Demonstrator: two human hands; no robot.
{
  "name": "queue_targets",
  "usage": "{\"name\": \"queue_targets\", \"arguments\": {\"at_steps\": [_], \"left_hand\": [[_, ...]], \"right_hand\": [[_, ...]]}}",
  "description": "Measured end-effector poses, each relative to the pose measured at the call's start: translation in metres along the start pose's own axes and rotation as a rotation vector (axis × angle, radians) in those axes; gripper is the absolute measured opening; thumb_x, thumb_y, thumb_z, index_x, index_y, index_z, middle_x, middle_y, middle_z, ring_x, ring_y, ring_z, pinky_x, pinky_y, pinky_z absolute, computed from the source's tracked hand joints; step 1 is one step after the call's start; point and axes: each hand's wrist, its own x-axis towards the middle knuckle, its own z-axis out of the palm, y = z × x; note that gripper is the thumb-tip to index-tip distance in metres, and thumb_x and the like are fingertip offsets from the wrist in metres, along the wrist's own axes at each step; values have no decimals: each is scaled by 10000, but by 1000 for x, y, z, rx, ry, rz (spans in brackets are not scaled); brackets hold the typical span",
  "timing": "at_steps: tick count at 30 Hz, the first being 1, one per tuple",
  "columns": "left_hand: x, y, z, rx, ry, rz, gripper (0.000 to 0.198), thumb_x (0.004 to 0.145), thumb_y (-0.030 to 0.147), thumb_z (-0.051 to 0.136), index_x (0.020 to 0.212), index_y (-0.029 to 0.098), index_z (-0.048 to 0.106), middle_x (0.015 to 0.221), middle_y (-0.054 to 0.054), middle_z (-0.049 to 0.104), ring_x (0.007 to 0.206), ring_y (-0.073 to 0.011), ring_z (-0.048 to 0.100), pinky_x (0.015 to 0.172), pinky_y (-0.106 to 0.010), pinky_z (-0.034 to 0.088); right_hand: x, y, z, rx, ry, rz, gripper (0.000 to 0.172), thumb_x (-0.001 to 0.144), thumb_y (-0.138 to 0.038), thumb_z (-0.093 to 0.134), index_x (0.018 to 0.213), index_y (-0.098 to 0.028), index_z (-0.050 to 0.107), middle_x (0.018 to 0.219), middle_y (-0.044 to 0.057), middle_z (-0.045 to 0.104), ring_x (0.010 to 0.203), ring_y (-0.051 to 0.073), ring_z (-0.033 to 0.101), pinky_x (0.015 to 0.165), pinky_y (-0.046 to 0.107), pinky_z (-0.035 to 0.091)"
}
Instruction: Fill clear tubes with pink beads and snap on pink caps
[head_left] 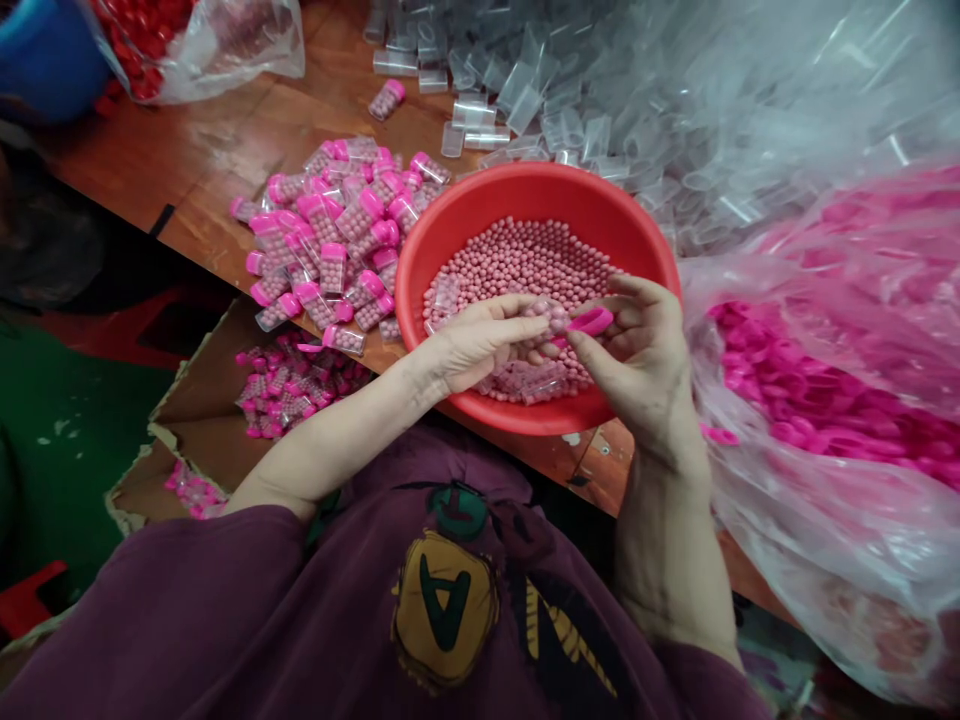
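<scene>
I am holding my hands over the red bowl (pixel 525 190), so a lost ball lands there. My left hand (pixel 480 345) is curling closed around a clear tube (pixel 551 318) of pink balls. My right hand (pixel 637 360) is pinching a pink cap (pixel 590 322) near it. Full tubes (pixel 322 230) are sitting on the wooden table (pixel 187 170) at left.

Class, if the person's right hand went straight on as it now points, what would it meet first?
Probably the clear tube of pink beads in the left hand, just ahead of the pink cap the right hand pinches; depth is unclear.
</scene>
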Motion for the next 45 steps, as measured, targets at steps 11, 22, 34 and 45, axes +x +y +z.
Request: {"name": "queue_targets", "arguments": {"at_steps": [11, 22, 34, 45], "left_hand": [[-2, 1, 1, -7, -45, 11, 81, 1013, 132, 785, 1087, 164, 779, 1033, -52, 836, 844, -141, 785, 841, -285, 588], [-2, -5, -9, 130, -77, 57, 210, 964, 248, 896, 1121, 163, 784, 1020, -31, 797, 799, -106, 733, 726, -233, 532], [-1, -7, -9, 31, -23, 20, 282, 927, 297, 959, 1101, 149, 793, 1017, -52, 827, 850, -135, 765, 743, -244, 536], [1, -16, -8, 114, 65, 188, 327, 903, 425, 988, 1020, 162, 833, 880, 3, 736, 724, -84, 628, 707, -231, 518]], "right_hand": [[-8, -4, 20, 142, 237, 107, 397, 1101, -581, 685, 1436, -369, 713, 1307, 61, 808, 1146, 264, 824, 1040, 498, 710], [1, -27, -13, -249, -62, -111, 376, 1118, -299, 651, 1465, -355, 786, 1208, 77, 787, 1070, 258, 772, 965, 467, 660], [4, -25, 0, -57, 72, 50, 274, 1101, -402, 720, 1327, -300, 835, 1180, 75, 838, 1034, 262, 803, 991, 481, 672], [-4, -42, 33, -365, 131, -147, 307, 1176, -312, 574, 1335, -242, 827, 1147, 117, 849, 1033, 264, 817, 946, 454, 700]]}}
